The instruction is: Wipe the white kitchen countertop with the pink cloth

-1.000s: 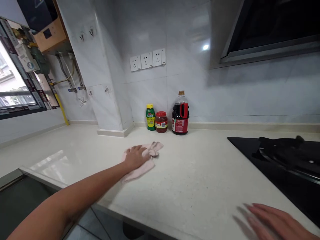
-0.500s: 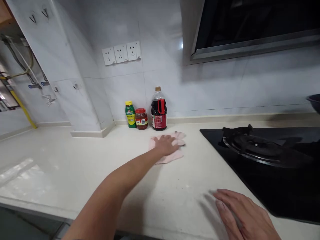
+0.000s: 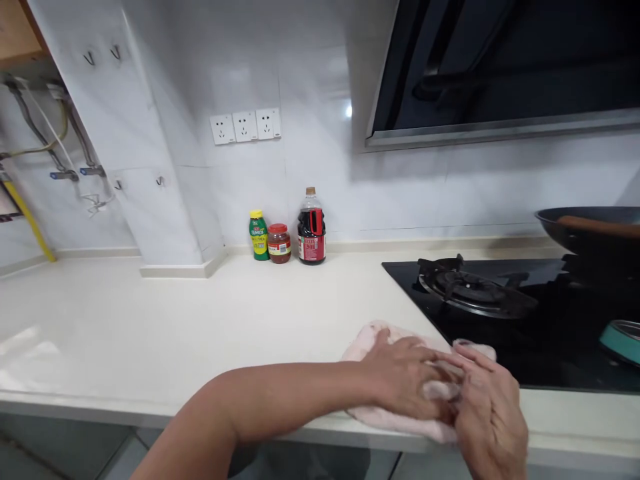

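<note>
Left hand point(image 3: 405, 383): grip loose, fingers spread and curved palm-down over the pink cloth point(image 3: 373, 343), pressing it to the desk point(image 3: 200, 327) rather than pinching it.

Right hand point(image 3: 487, 410): laid on the same cloth at its right end, fingertips meeting those of the left hand; fingers bent and partly gathered into the fabric. Whether they close round a fold, I cannot tell from here.

Pink cloth: bunched, lying flat on the desk at its front edge, just beside the near-left corner of the black hob point(image 3: 550, 333); one lobe shows beyond each hand.

Progress, as judged: the wide stretch of desk to the left lies bare and glossy, with no crumbs or marks to be seen, so the wiping there looks largely done. The front strip by the hob is the part in hand; the hob itself appears untouched.

Surroundings: gas burner point(image 3: 470, 290) on the hob; dark wok point(image 3: 590, 230) at the far right; a teal-rimmed dish point(image 3: 620, 340) at the right border. Against the back wall, well apart from the hands: green bottle point(image 3: 259, 235), red-lidded jar point(image 3: 279, 243), dark sauce bottle point(image 3: 311, 228). Triple wall sockets point(image 3: 245, 126) above; range hood point(image 3: 500, 67) upper right.
</note>
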Motion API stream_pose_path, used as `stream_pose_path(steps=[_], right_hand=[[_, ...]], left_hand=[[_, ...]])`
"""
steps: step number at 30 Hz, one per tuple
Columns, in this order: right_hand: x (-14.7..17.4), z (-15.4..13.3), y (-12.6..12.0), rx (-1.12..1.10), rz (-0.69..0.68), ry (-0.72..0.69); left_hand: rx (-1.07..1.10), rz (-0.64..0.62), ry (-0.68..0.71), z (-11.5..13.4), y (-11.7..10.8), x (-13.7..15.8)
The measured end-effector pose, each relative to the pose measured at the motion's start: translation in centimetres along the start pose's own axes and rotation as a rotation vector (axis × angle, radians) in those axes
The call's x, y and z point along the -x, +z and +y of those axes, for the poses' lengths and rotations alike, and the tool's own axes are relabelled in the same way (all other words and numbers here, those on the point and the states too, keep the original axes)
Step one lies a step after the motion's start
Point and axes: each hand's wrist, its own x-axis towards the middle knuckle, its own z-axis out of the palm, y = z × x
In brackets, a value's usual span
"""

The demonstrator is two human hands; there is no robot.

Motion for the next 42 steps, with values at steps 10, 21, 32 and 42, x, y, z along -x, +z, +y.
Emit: stream_pose_path(steps=[10,21,32,42], right_hand=[[2.9,-0.3,-0.4,0.288,-0.289,-0.078],[8.5,-7.0,5.3,0.362,-0.271,-0.289],[13.6,-19.6,14.3,0.016,-0.469,-0.516],[8.3,-17.4,15.5,-0.114,-0.605,-0.568]], left_hand=[[-0.074,0.004,0.076,2.3,-0.1,5.8],[-0.297,0.216,-0.016,0.6,-0.6,17.2],[-0.548,0.427,-0.312,-4.4,0.8,34.7],[-0.779,0.848,-0.424,-12.3,1.3,51.1]])
